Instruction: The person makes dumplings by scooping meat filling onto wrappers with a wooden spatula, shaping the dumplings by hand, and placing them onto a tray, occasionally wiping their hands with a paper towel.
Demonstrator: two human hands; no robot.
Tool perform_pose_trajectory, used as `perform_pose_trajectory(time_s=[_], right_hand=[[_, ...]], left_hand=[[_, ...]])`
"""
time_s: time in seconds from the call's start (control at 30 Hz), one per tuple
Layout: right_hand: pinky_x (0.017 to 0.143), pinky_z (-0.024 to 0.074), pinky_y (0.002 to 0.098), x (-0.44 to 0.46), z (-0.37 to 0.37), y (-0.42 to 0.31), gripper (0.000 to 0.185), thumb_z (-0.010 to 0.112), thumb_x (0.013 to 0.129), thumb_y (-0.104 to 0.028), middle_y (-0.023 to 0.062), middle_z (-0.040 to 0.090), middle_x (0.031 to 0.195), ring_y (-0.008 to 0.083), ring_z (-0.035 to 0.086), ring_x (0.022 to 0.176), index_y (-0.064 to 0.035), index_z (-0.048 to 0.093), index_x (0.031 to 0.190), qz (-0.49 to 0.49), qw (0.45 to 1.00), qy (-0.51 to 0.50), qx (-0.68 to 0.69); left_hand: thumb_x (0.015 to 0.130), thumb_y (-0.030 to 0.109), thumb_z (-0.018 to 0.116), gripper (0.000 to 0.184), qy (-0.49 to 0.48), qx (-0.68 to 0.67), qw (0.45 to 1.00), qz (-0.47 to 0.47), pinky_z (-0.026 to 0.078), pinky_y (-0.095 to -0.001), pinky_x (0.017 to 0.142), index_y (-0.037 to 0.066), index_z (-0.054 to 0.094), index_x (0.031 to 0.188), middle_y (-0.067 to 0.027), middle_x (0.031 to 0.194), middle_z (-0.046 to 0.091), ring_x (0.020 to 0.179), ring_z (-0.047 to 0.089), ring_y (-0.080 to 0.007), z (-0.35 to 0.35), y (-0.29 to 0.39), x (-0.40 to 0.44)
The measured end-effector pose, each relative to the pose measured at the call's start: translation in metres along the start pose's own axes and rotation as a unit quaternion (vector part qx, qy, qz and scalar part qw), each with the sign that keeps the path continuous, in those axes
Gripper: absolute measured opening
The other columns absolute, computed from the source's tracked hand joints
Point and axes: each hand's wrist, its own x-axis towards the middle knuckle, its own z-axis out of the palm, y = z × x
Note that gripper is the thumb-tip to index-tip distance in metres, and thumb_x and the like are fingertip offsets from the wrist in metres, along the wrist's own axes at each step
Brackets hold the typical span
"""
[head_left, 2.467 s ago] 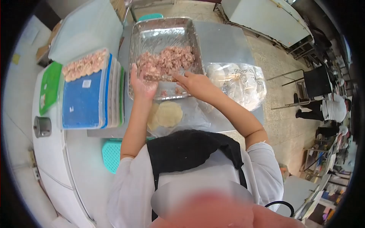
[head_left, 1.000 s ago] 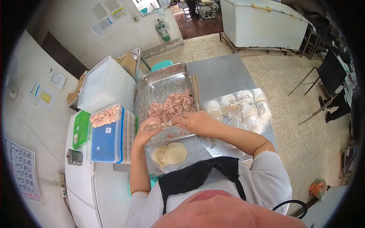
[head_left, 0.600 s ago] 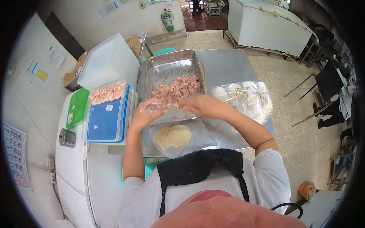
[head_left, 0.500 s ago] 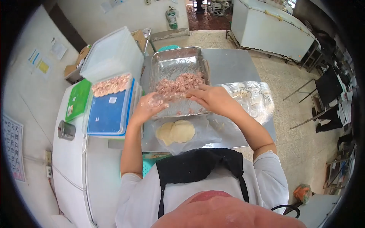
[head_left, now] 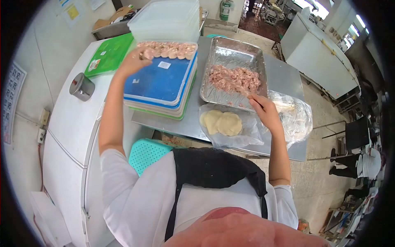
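My left hand point(head_left: 135, 62) is at the left end of the rows of meat-filled dumplings point(head_left: 175, 50), its fingers closed around one dumpling point(head_left: 147, 53). Those rows line the far edge of a blue tray point(head_left: 158, 80) on top of a stack of plastic trays. My right hand point(head_left: 266, 110) grips a thin spatula point(head_left: 240, 88), whose far end lies against the pinkish minced meat point(head_left: 234, 78). That meat sits in a large metal pan point(head_left: 204, 82). Close to the near edge of the pan, round pale dough wrappers point(head_left: 222, 122) rest on a clear plastic sheet point(head_left: 247, 133).
A plastic-wrapped bundle point(head_left: 293, 117) lies right of the pan on the metal table point(head_left: 282, 78). Clear bins point(head_left: 166, 20) stand behind the tray stack. Left are a green lid point(head_left: 109, 53) and a metal canister point(head_left: 82, 87). A teal perforated stool point(head_left: 148, 155) is below.
My left hand has moved from the pan leftward to the dumpling rows. My right hand stays by the pan's near right corner with the spatula. The view has turned left.
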Motion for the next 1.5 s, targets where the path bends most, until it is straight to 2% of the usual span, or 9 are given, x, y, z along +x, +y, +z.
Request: perform_pose_trajectory(time_s=[0.23, 0.43, 0.63, 0.83, 0.93, 1.07, 1.13, 1.23, 1.5], right_hand=[[0.073, 0.0469, 0.0271, -0.056, 0.004, 0.023, 0.031, 0.061, 0.091, -0.019, 0.0058, 0.068, 0.089, 0.0111, 0.059, 0.080, -0.0001, 0.063, 0.114, 0.192, 0.979, 0.066, 0.024], [0.055, 0.0368, 0.0196, -0.067, 0.006, -0.004, 0.031, 0.062, 0.091, -0.021, -0.0050, 0.052, 0.071, 0.0038, 0.042, 0.062, -0.0020, 0.064, 0.115, 0.264, 0.957, 0.099, 0.062], [0.051, 0.0335, 0.0193, -0.074, 0.003, -0.004, 0.032, 0.063, 0.090, -0.023, -0.0049, 0.049, 0.068, 0.0034, 0.041, 0.059, -0.0026, 0.065, 0.115, 0.308, 0.941, 0.118, 0.076], [0.054, 0.0362, 0.0201, -0.072, -0.007, 0.019, 0.034, 0.061, 0.092, -0.025, -0.0036, 0.050, 0.069, 0.0050, 0.043, 0.061, -0.0026, 0.063, 0.117, 0.298, 0.950, 0.083, 0.048], [0.065, 0.0440, 0.0281, -0.052, -0.019, 0.027, 0.036, 0.057, 0.093, -0.028, 0.0063, 0.063, 0.079, 0.0122, 0.055, 0.071, -0.0008, 0.062, 0.116, 0.239, 0.971, 0.018, -0.021], [0.078, 0.0471, 0.0379, -0.023, -0.034, 0.071, 0.037, 0.053, 0.094, -0.032, 0.0195, 0.068, 0.095, 0.0304, 0.065, 0.085, -0.0003, 0.063, 0.110, 0.180, 0.980, -0.028, -0.077], [0.078, 0.0477, 0.0428, -0.003, -0.045, 0.088, 0.036, 0.050, 0.093, -0.031, 0.0205, 0.067, 0.091, 0.0391, 0.062, 0.087, 0.0005, 0.066, 0.099, 0.199, 0.953, -0.141, -0.182], [0.073, 0.0497, 0.0451, 0.023, -0.052, 0.127, 0.030, 0.053, 0.089, -0.027, 0.0200, 0.066, 0.085, 0.0386, 0.063, 0.085, -0.0009, 0.068, 0.085, 0.132, 0.913, -0.169, -0.348], [0.064, 0.0518, 0.0441, 0.128, -0.067, 0.216, 0.033, 0.054, 0.088, -0.033, 0.0147, 0.067, 0.077, 0.0334, 0.065, 0.075, -0.0061, 0.068, 0.074, -0.011, 0.880, -0.093, -0.465]], left_hand=[[0.070, 0.022, 0.072, 0.037, 0.087, 0.288, 0.952, -0.050, 0.049, -0.0432, 0.080, 0.007, 0.060, 0.102, -0.0147, 0.109, 0.055, 0.099, 0.058, -0.0324, -0.016, -0.090, 0.018], [0.071, 0.023, 0.071, 0.034, 0.141, 0.262, 0.954, 0.029, 0.049, -0.0423, 0.081, 0.012, 0.061, 0.102, -0.0117, 0.106, 0.057, 0.098, 0.058, -0.0310, 0.015, -0.119, 0.058], [0.069, 0.022, 0.071, 0.037, 0.032, 0.307, 0.951, -0.011, 0.046, -0.0431, 0.085, 0.014, 0.061, 0.104, -0.0087, 0.107, 0.058, 0.105, 0.055, -0.0286, 0.006, -0.116, 0.061], [0.068, 0.023, 0.070, 0.036, 0.092, 0.327, 0.939, 0.055, 0.046, -0.0441, 0.084, 0.014, 0.061, 0.102, -0.0083, 0.106, 0.058, 0.102, 0.055, -0.0296, 0.017, -0.133, 0.066], [0.068, 0.020, 0.071, 0.039, 0.054, 0.342, 0.938, 0.021, 0.047, -0.0462, 0.082, 0.013, 0.061, 0.105, -0.0097, 0.108, 0.058, 0.100, 0.057, -0.0325, 0.027, -0.143, 0.085], [0.070, 0.019, 0.071, 0.045, 0.008, 0.381, 0.924, -0.021, 0.047, -0.0458, 0.086, 0.013, 0.058, 0.113, -0.0132, 0.115, 0.057, 0.105, 0.056, -0.0335, 0.021, -0.093, 0.072], [0.075, 0.021, 0.071, 0.051, 0.070, 0.321, 0.941, 0.084, 0.043, -0.0441, 0.094, 0.013, 0.054, 0.122, -0.0159, 0.124, 0.054, 0.111, 0.053, -0.0356, 0.016, -0.048, 0.052], [0.078, 0.024, 0.070, 0.050, 0.101, 0.197, 0.951, 0.216, 0.038, -0.0419, 0.101, 0.013, 0.055, 0.124, -0.0157, 0.128, 0.053, 0.117, 0.049, -0.0362, 0.026, 0.046, 0.022], [0.083, 0.017, 0.066, 0.036, -0.039, -0.111, 0.984, 0.134, 0.033, -0.0395, 0.104, 0.005, 0.058, 0.116, -0.0144, 0.128, 0.053, 0.123, 0.046, -0.0300, 0.170, 0.211, -0.062]])
